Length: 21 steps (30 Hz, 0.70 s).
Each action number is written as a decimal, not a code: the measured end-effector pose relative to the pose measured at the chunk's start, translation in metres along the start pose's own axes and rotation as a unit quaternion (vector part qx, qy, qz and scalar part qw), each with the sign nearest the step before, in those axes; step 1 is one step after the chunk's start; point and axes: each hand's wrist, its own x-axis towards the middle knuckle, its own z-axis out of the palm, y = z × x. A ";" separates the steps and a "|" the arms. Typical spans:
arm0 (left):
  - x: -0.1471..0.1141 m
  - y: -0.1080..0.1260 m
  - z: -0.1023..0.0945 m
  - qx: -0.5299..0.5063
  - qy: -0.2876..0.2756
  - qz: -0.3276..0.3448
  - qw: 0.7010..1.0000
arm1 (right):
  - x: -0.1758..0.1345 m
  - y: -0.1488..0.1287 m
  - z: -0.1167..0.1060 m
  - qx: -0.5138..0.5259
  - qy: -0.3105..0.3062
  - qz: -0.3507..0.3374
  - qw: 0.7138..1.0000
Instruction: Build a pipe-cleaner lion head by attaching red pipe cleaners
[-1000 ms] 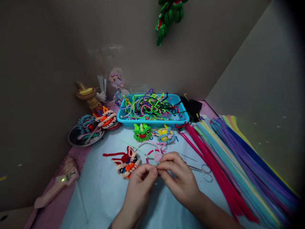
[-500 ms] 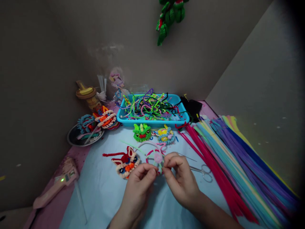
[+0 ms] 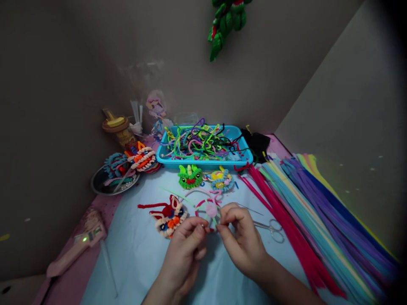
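Observation:
Between my two hands is a small pipe-cleaner piece [image 3: 211, 209]: a pink round middle with pale green strands and a red ring around it. Thumb and fingers of my left hand [image 3: 187, 248] pinch its lower left edge. My right hand [image 3: 241, 241], also closed in a pinch, grips its lower right edge. The fingertips hide the exact strands they hold. Left of it lies a red, cream and orange pipe-cleaner lion head [image 3: 171, 221]. Just beyond, a green pipe-cleaner head [image 3: 190, 177] sits beside a blue and yellow one [image 3: 221, 180].
A blue tray [image 3: 203, 163] of tangled pipe-cleaner scraps stands at the back. Pipe-cleaner bundles [image 3: 318, 212] cover the right, near scissors [image 3: 273, 228]. On the left are a glue gun [image 3: 78, 250], a metal bowl [image 3: 98, 182] and a lidded cup [image 3: 117, 127].
My left fingertips have shifted slightly on the pipe-cleaner piece, the thumb a little lower and to the left. My right hand is almost still, and both keep their pinch.

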 end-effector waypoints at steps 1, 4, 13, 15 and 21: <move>-0.001 0.000 0.000 -0.018 -0.004 -0.003 1.000 | 0.000 0.000 0.000 -0.011 0.009 -0.004 1.000; -0.003 0.001 0.002 -0.049 -0.010 -0.010 0.999 | 0.001 -0.002 -0.001 -0.037 0.004 -0.021 0.999; -0.004 -0.001 -0.001 -0.041 -0.032 -0.002 0.999 | 0.004 -0.010 -0.005 -0.059 -0.023 -0.061 0.996; -0.004 -0.001 -0.001 -0.038 -0.037 -0.002 0.999 | 0.005 -0.012 -0.006 -0.065 -0.033 -0.064 0.995; -0.003 -0.004 -0.002 -0.029 -0.036 -0.002 0.999 | 0.009 -0.019 -0.009 -0.080 -0.036 -0.089 0.992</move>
